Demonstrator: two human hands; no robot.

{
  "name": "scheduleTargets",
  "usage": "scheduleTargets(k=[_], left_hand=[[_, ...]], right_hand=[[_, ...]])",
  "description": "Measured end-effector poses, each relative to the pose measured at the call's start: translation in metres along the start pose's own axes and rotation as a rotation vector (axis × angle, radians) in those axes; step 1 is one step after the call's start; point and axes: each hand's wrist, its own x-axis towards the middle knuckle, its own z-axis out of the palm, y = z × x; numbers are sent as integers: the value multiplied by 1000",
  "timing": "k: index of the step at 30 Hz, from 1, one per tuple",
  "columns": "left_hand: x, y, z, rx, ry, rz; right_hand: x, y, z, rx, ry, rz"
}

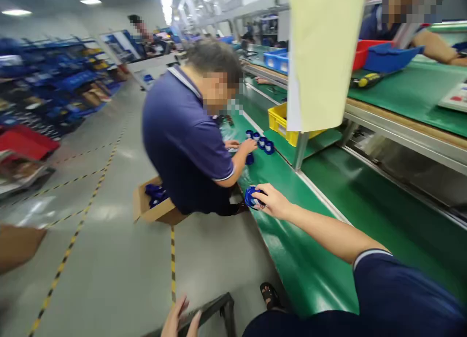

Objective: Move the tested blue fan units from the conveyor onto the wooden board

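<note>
On the left we see an open box [136,201] of blue pieces [156,195] on the floor [127,264], close by the co-worker [182,128]; a careless step back could knock it. Low down, our left hand [178,321] has its fingers spread and grips nothing that we can make out. It is beside a dark frame [228,305], and we cannot tell whether they touch; a blind turn could bang our knuckles there. Next comes the blue part [251,197], at the near edge of the bench [292,249]; whether it rests there or hangs just above, we cannot tell. With so little bench under it, a loose grip could drop it to the floor, and the co-worker's elbow [225,182] is near enough to jog it. Farther along stands a row [269,148] of similar pieces, which a bump might topple. Our right hand [272,201] pinches the blue part, its fingers curled round it.
</note>
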Motion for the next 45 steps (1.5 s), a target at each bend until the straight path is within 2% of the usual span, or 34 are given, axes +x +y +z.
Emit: scheduleTargets(k=[1,2,5,8,10,13,16,18,21,22,24,26,28,29,31,34,36,39,42,45], left_hand=[[-4,8,3,-18,35,3],[-5,19,5,-54,63,81],[1,60,4,-182,19,274],[-7,85,-9,-340,-20,288],[-27,86,-17,-443,-18,223],[-69,73,-24,-662,-1,109],[-106,58,-32,-907,56,16],[-126,53,-46,-990,112,-48],[-158,51,-79,-1074,198,-56],[-170,49,-92,-1114,229,-18],[-197,41,-116,-1205,323,80],[-231,20,-139,-1247,473,110],[-271,-14,-158,-1193,709,35],[-294,-37,-165,-1130,838,-34],[-342,-89,-173,-964,1080,-215],[-415,-167,-170,-698,1287,-543],[-458,-210,-158,-513,1287,-694],[-505,-254,-137,-383,1163,-784],[-528,-281,-122,-357,1108,-793],[-532,-301,-117,-308,1101,-726]], right_hand=[[11,-26,-4,54,-24,-81],[22,-53,-10,109,-64,-150],[51,-126,-26,283,-255,-313],[72,-192,-31,416,-468,-447],[80,-232,-24,449,-609,-508],[84,-280,-9,454,-844,-508],[89,-292,7,578,-1030,-442],[96,-282,30,754,-1125,-371],[95,-269,97,1044,-1228,-167],[86,-272,124,1094,-1266,-83],[54,-290,173,1042,-1421,38],[9,-317,204,896,-1652,75],[-31,-344,213,805,-1827,96],[-46,-355,212,794,-1857,111],[-64,-372,204,795,-1823,122],[-65,-396,192,770,-1776,35],[-59,-419,187,753,-1821,-10],[-46,-471,180,787,-1939,-19],[-27,-541,175,833,-1978,-132],[-3,-626,181,883,-1870,-301]])
